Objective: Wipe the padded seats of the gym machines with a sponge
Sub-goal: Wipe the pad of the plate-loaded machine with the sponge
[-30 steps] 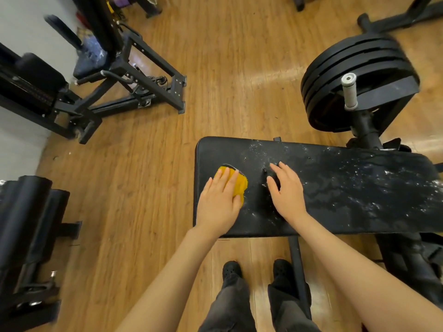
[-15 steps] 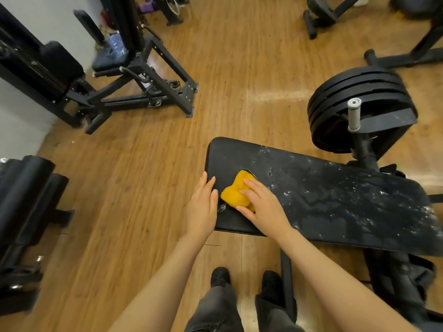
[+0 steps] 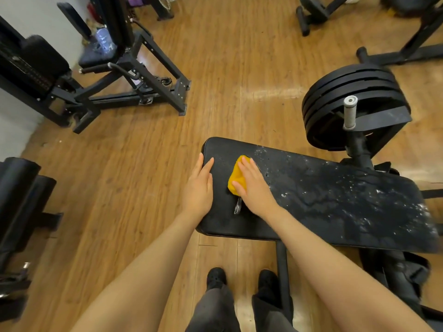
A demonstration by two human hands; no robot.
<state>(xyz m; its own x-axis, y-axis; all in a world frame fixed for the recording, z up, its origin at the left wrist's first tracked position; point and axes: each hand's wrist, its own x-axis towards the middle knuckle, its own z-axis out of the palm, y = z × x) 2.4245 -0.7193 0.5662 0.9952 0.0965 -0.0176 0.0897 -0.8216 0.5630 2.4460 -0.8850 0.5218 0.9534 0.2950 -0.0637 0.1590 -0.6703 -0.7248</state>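
**A:** From the head view, why is the left hand [image 3: 198, 188] lying where it is?

**B:** It rests flat at the near-left end of the padded seat [image 3: 335, 200], fingers straight and released, gripping nothing. I judge it braces the body while the other hand works. The right hand [image 3: 254, 185] lies on top of the yellow sponge [image 3: 236, 177], palm down. Its fingers run fairly straight over the sponge, pressing it to the pad rather than clenching it, which suits a wiping stroke.

**A:** And where exactly is the sponge?

**B:** On the seat's left part, just beside the left hand but apart from it. Its left edge and far tip show; the rest is under the right hand.

**A:** Why work from that end?

**B:** My guess: the pad around the hands looks darker and plainer, while pale specks and streaks spread to the right, thickest at the far right end. So most of this seat seems left to wipe.

**A:** What can't you make out?

**B:** Whether the thumb hooks under the sponge; it is hidden. There is a small grey thing [image 3: 237, 207] on the pad just below the sponge, and I cannot tell what it is. The seat's frame is mostly hidden beneath the pad. The weight plates [image 3: 354, 97] stand behind the seat, near its far edge. The machine [image 3: 115, 75] at upper left and the dark pads [image 3: 19, 200] at far left are cut off by the picture's edge.
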